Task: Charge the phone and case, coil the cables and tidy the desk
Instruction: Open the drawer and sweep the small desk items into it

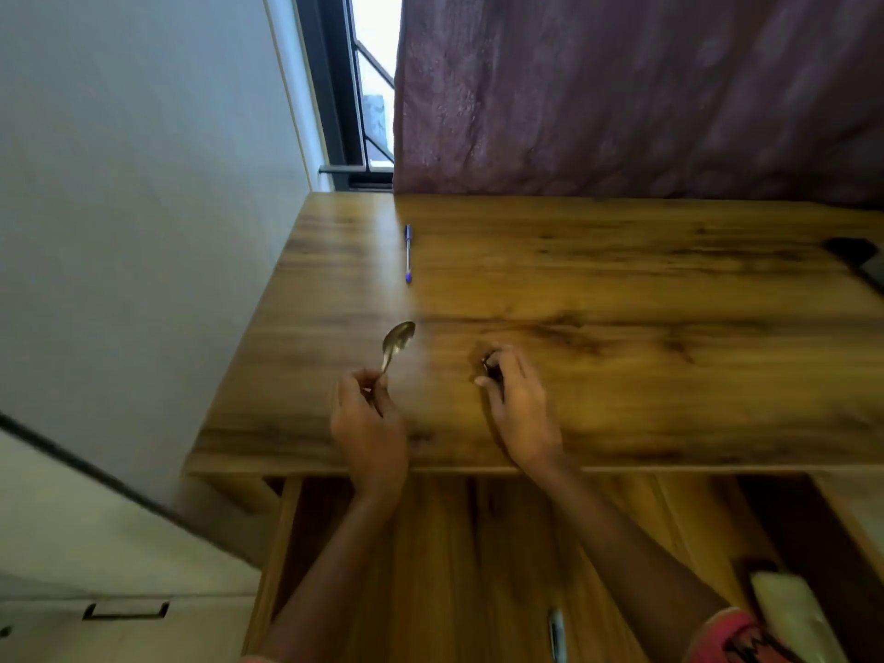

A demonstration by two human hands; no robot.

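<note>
Nearest to us the drawer [430,543] stands open below the desk edge, w/ one slim pen-like thing [556,634] inside and one pale packet [794,619] at its right side. Above it, the left hand [368,423] pinches the spoon [398,339] by the handle, bowl pointing away from us. The right hand [521,409] has its fingers curled down over a small dark thing [491,368] lying on the desk [622,289], too hidden to name. We judge this is the tidying part: loose items are collected, prob. for the drawer. The next move needs a sure grip on the small thing before lifting, then a place for both. Farther lies one blue pen [408,253]. At the right edge is one dark flat thing [856,256], maybe the phone; we cannot tell. No cable or case is in view. Count: 1 spoon, 1 pen on the desk, 2 hands.
</note>
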